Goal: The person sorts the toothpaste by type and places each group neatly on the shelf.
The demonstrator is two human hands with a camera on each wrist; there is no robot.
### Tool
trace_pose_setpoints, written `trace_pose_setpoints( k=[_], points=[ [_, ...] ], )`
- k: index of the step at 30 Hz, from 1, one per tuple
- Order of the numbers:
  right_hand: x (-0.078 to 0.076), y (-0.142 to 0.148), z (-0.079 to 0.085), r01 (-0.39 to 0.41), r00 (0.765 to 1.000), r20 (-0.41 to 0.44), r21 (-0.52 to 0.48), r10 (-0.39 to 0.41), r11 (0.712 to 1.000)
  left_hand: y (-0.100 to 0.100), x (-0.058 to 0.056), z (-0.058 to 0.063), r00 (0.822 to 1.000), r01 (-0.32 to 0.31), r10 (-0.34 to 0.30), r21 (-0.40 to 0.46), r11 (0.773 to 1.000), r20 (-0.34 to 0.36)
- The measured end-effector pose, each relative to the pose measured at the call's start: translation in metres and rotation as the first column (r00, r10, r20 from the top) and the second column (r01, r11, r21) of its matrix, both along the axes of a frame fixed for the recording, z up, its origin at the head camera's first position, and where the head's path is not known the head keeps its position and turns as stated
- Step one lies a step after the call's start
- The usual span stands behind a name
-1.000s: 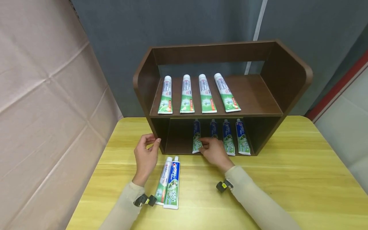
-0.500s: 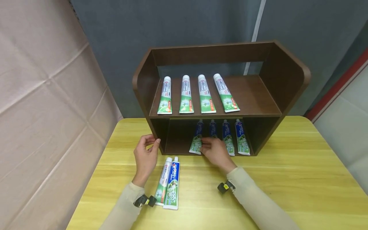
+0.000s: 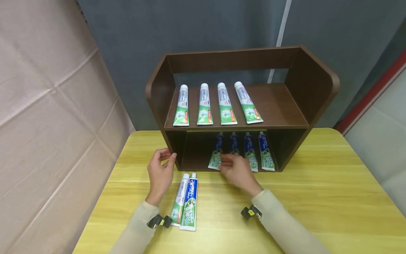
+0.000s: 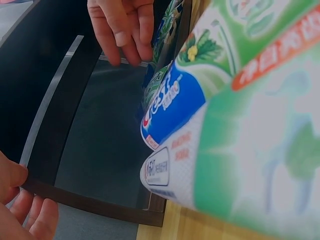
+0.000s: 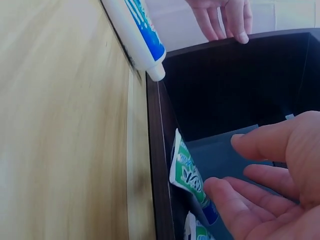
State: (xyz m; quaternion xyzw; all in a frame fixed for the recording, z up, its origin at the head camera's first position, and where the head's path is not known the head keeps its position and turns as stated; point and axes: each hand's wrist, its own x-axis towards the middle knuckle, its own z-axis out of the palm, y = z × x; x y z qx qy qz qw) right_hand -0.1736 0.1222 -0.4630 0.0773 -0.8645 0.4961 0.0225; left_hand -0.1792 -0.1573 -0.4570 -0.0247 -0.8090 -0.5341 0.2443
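My left hand holds the front edge of the left side panel of a dark brown two-tier shelf, thumb on one face and fingers on the other. Inside the lower tier, my right hand is beside the leftmost blue-and-green Crest toothpaste tube, which lies slightly slanted, cap to the back. In the right wrist view, the right fingers are spread with nothing between them, close to that toothpaste tube; whether they touch it I cannot tell. The hand partly hides the neighbouring tube.
Several white-and-green toothpaste tubes lie along the upper tier. More Crest tubes lie to the right in the lower tier. On the yellow wood-grain table, a white-and-green tube and a Crest tube lie side by side before the shelf.
The leftmost lower tube's near end has shifted left, so it slants now. My right hand has moved slightly right and back from it. The left hand keeps its place.
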Motion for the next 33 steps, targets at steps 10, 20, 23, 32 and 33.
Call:
trace_pose_setpoints(
  k=[10, 20, 23, 32, 33],
  points=[
    [0.014, -0.005, 0.002, -0.008, 1.0, 0.019, -0.023, 0.009, 1.0, -0.001, 0.001, -0.001, 1.0, 0.005, -0.005, 0.001, 1.0, 0.009],
    [0.029, -0.014, 0.004, -0.033, 0.998, 0.059, -0.08, 0.038, 0.996, -0.001, 0.0, -0.001, 1.0, 0.002, -0.002, 0.001, 1.0, 0.023],
    [0.034, -0.018, 0.004, -0.054, 0.996, 0.069, -0.074, 0.059, 0.996, -0.001, 0.0, -0.001, 1.0, 0.005, -0.005, 0.003, 1.0, 0.022],
    [0.048, -0.029, -0.003, -0.128, 0.988, 0.077, -0.082, 0.134, 0.988, -0.001, -0.001, 0.0, 1.0, 0.004, -0.004, -0.002, 1.0, 0.018],
    [0.05, -0.03, -0.004, -0.139, 0.987, 0.074, -0.081, 0.145, 0.987, -0.001, -0.001, 0.0, 1.0, 0.004, -0.004, -0.001, 1.0, 0.017]
  ],
)
